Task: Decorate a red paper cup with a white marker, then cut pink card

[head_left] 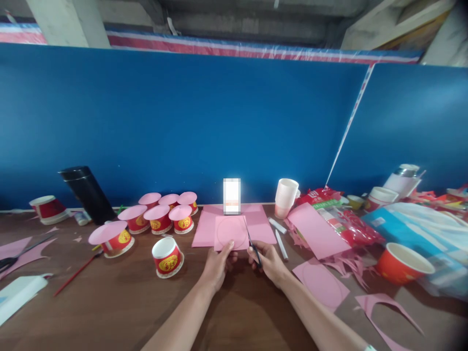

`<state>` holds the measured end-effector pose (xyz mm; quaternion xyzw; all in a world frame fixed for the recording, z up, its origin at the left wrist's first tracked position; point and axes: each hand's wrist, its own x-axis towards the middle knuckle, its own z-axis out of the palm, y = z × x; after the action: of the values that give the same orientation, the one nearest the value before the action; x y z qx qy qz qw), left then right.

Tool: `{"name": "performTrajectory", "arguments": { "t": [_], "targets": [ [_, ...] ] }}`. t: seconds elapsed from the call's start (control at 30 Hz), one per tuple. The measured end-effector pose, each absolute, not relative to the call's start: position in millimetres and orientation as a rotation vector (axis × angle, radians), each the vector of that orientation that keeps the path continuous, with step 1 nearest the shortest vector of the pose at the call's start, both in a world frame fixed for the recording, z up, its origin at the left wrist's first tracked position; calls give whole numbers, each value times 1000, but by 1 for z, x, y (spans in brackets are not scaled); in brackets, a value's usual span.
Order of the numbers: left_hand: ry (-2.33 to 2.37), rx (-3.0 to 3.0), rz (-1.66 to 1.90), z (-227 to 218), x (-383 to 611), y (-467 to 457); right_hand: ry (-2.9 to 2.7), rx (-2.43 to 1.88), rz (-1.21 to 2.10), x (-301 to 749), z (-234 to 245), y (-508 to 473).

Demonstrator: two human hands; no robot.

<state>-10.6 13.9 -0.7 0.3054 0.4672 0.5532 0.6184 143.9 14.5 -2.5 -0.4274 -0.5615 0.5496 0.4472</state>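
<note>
My left hand [219,263] pinches the near edge of a small pink paper square [230,233] with a circle drawn on it, held just above the table. My right hand [268,261] grips black scissors [253,243], blades pointing up along the square's right edge. Under the square lies a larger pink sheet [263,222]. Beside my left hand stands an uncovered red paper cup [167,256].
Several red cups with pink paper discs on top [157,219] stand at the left, beside a black flask [87,194]. White cups [285,197], two white markers [280,236], pink sheets and scraps [321,282], snack bags and an orange cup [402,263] lie right. Scissors [14,258] sit far left.
</note>
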Motion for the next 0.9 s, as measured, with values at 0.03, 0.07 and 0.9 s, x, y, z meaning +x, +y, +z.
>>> {"name": "performTrajectory", "arguments": {
  "t": [0.03,0.07,0.9],
  "targets": [
    [1073,704,1274,-1,-11,14,-1392,-1054,1358,144,-3,15],
    [1072,703,1273,-1,-10,15,-1391,-1054,1356,144,-3,15],
    [1104,682,1297,-3,-10,16,-1380,-1096,1351,143,-6,16]
  ]
}}
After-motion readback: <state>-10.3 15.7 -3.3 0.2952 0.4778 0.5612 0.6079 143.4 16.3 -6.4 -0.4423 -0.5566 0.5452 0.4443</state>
